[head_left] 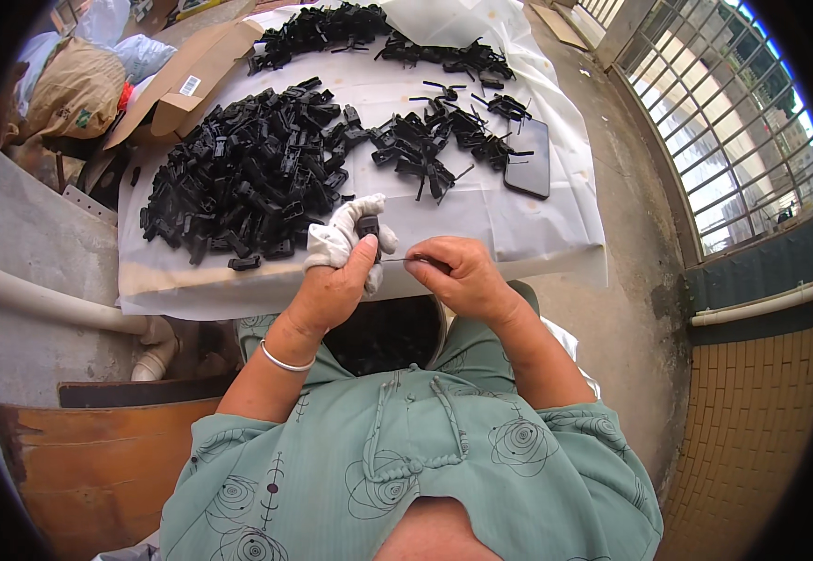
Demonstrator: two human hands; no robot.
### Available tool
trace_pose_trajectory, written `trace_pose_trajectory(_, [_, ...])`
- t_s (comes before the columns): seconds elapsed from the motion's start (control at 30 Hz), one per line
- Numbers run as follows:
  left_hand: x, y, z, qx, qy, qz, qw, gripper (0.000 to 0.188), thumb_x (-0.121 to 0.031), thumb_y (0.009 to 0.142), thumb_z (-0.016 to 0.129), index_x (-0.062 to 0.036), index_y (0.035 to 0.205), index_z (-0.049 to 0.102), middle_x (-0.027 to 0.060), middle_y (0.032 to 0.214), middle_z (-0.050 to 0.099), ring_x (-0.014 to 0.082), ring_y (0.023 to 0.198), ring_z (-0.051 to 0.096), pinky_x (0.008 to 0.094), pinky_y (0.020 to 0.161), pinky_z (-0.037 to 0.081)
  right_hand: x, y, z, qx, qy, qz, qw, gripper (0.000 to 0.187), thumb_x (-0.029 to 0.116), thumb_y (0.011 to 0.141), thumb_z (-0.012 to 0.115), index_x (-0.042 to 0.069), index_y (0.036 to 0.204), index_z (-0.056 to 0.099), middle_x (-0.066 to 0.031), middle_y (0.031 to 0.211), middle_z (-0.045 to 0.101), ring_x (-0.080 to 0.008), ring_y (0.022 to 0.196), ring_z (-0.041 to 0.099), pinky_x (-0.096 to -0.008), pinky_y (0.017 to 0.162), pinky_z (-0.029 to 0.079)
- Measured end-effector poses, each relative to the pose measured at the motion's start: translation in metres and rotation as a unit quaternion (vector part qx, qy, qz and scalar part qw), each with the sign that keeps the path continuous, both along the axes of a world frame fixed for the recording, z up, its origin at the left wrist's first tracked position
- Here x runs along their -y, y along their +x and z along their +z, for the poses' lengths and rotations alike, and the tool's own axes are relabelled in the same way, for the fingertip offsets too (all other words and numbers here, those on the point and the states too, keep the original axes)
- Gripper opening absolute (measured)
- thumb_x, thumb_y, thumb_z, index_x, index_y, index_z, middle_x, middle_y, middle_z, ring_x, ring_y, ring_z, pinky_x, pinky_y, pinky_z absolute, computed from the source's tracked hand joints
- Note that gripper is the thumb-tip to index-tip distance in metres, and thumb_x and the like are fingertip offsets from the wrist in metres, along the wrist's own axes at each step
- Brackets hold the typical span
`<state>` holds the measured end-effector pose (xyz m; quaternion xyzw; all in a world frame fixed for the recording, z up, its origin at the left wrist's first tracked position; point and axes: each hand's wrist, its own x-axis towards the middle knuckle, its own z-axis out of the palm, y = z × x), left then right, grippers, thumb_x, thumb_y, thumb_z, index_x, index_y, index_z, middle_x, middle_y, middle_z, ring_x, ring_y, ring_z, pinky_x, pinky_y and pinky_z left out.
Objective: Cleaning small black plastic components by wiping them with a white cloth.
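My left hand (327, 297), its fingers partly covered by a white glove, is closed around a small black plastic part (367, 225) above the table's near edge. The thumb is bare and presses on the part. Just to the right, my right hand (470, 280) has its bare thumb and fingers pinched on a thin dark strip (393, 260) that runs across to the part. Whether the strip enters the part is too small to tell. A large pile of similar black plastic parts (248, 173) lies beyond my left hand.
White sheeting (509, 238) covers the table. Smaller groups of black parts with thin projecting pieces (425, 150) lie beyond my hands, near a dark phone (527, 161). Cardboard (178, 84) leans at the far left. A dark round container (383, 335) sits between my knees.
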<state>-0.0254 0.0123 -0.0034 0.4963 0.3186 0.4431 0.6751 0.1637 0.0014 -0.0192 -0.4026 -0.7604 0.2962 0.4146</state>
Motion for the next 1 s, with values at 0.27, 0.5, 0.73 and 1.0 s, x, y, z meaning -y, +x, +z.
trace_pose_trajectory(0.27, [0.012, 0.002, 0.013, -0.139, 0.054, -0.091, 0.985, 0.033, -0.007, 0.089, 0.040, -0.0016, 0.122, 0.041, 0.0007, 0.083, 0.051, 0.0038, 0.058, 0.040, 0.0186, 0.051, 0.037, 0.004, -0.010, 0.015, -0.083, -0.169, -0.005, 0.982, 0.010, 0.009, 0.081, 0.065, 0.000, 0.081, 0.060, 0.0019, 0.065, 0.052, -0.0044, 0.059, 0.042, -0.0211, 0.052, 0.037])
trace_pose_trajectory(0.5, [0.007, 0.002, -0.001, -0.090, 0.037, -0.038, 0.995, 0.024, -0.005, 0.086, 0.042, -0.0003, 0.108, 0.046, 0.0025, 0.085, 0.051, 0.0073, 0.067, 0.044, 0.0217, 0.060, 0.041, 0.004, -0.013, 0.018, -0.071, -0.085, 0.012, 0.994, 0.019, 0.015, 0.089, 0.055, 0.000, 0.078, 0.055, -0.0024, 0.062, 0.049, -0.0090, 0.057, 0.039, -0.0259, 0.052, 0.037])
trace_pose_trajectory(0.73, [0.009, 0.012, -0.006, -0.222, 0.258, 0.039, 0.940, 0.025, 0.000, 0.080, 0.041, 0.0033, 0.104, 0.048, 0.0118, 0.088, 0.053, 0.0191, 0.077, 0.051, 0.0290, 0.073, 0.044, 0.003, -0.021, 0.009, -0.029, -0.149, 0.021, 0.988, 0.021, 0.014, 0.091, 0.049, 0.000, 0.076, 0.052, -0.0063, 0.061, 0.046, -0.0104, 0.058, 0.038, -0.0280, 0.053, 0.037])
trace_pose_trajectory(1.0, [0.006, 0.013, -0.002, -0.094, 0.162, 0.004, 0.982, 0.023, 0.000, 0.084, 0.039, 0.0019, 0.106, 0.045, 0.0069, 0.087, 0.050, 0.0127, 0.079, 0.049, 0.0267, 0.074, 0.045, 0.006, -0.021, 0.008, -0.141, -0.159, 0.049, 0.976, 0.022, 0.013, 0.092, 0.046, -0.001, 0.076, 0.050, -0.0030, 0.062, 0.046, -0.0090, 0.060, 0.038, -0.0265, 0.055, 0.038])
